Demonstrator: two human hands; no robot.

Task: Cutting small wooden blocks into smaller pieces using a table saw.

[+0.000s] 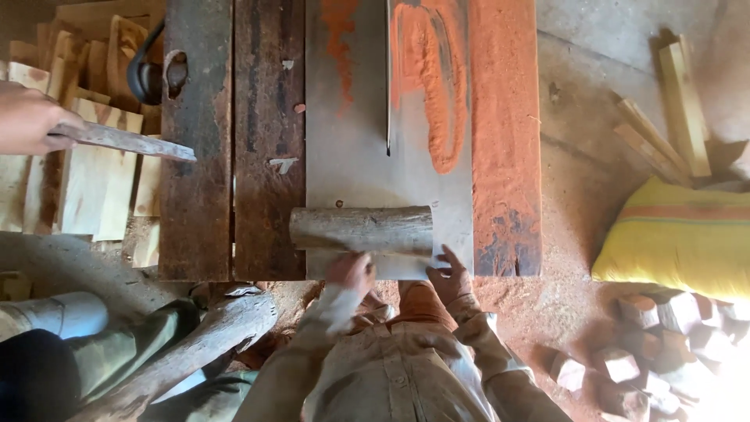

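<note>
A short round log (361, 229) lies crosswise on the grey metal plate (344, 156) of a saw table, just in front of the thin upright saw blade (388, 86). My left hand (350, 270) presses on the near side of the log around its middle. At the log's right end, my right hand (448, 275) rests with fingers spread, touching the plate's near edge. Orange sawdust (437, 86) covers the plate to the right of the blade.
Another person's hand (31, 119) at far left holds a thin flat wood strip (125, 141) over stacked pale boards (94, 172). A rough log (195, 344) leans below the table. A yellow sack (680, 238), cut wood blocks (648, 344) and loose planks (672, 117) lie on the right.
</note>
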